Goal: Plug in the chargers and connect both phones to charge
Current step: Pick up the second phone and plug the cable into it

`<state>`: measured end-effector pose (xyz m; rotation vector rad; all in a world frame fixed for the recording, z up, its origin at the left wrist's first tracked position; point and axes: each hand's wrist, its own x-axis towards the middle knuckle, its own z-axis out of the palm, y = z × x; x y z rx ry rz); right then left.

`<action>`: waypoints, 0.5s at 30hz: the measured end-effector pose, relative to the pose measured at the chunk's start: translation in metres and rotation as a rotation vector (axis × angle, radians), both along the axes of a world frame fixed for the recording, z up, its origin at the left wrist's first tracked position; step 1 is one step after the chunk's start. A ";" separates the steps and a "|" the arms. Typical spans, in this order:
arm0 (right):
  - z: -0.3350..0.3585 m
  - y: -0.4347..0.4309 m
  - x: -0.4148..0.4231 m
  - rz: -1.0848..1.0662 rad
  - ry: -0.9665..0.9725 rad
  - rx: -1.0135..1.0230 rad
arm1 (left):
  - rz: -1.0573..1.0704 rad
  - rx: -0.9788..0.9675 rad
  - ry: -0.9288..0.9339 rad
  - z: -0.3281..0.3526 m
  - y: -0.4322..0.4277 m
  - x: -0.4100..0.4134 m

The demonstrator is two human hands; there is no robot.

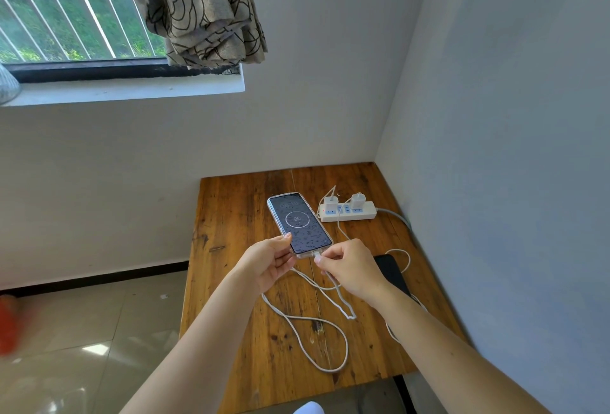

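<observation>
My left hand (269,262) holds a phone in a clear case (298,222) by its lower left corner, above the wooden table (237,281). Its screen is lit and shows a circle with a number. My right hand (350,270) pinches the white cable plug (317,257) at the phone's bottom port. A second, dark phone (391,270) lies flat to the right, partly hidden by my right wrist, with a white cable (407,260) looping by it. Two white chargers (330,204) (357,200) sit plugged into a white power strip (350,215).
Loose white cable (330,341) loops over the table's middle and front. The table stands in a room corner, walls at the back and right. A window with a patterned curtain (204,7) is at upper left. Tiled floor (82,347) lies left of the table.
</observation>
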<state>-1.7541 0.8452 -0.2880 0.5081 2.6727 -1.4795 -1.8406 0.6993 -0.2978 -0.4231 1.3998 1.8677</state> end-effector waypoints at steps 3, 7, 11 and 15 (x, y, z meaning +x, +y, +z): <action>0.000 0.000 0.000 -0.001 -0.001 0.001 | 0.001 -0.003 0.003 -0.001 0.000 0.000; 0.001 0.000 0.001 0.004 0.002 -0.004 | 0.005 -0.003 0.002 -0.002 0.000 0.001; 0.000 0.000 0.001 0.010 0.010 -0.001 | 0.003 -0.006 0.000 -0.002 0.000 0.001; -0.001 -0.001 0.001 0.015 0.006 -0.008 | 0.006 -0.013 -0.008 -0.004 -0.001 0.001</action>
